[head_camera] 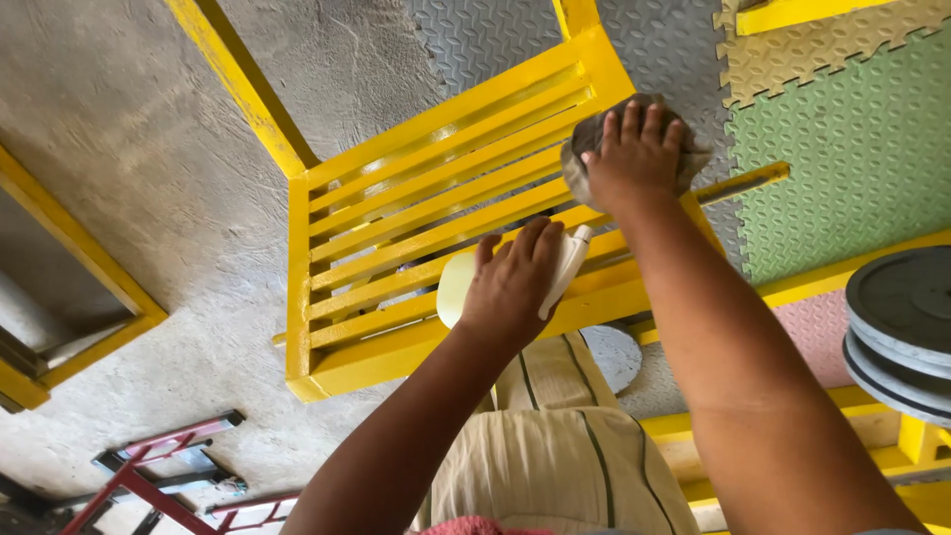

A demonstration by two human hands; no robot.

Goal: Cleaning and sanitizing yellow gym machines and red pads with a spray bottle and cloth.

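Observation:
My left hand (pixel 510 282) grips a pale yellow spray bottle (pixel 458 287) with a white nozzle, held over the near edge of a yellow slatted metal frame (pixel 416 198). My right hand (pixel 634 159) presses a grey cloth (pixel 584 139) against the frame's right end, fingers spread over it. The cloth bulges out around my palm. Both forearms reach forward from the bottom of the view over my striped beige trousers (pixel 555 456).
Grey weight plates (pixel 901 317) are stacked at the right on a yellow rack. Foam floor mats in grey, green and tan (pixel 852 129) lie beyond the frame. A red metal stand (pixel 168 466) sits at the bottom left on the concrete floor. Another yellow frame (pixel 69 258) is at the left.

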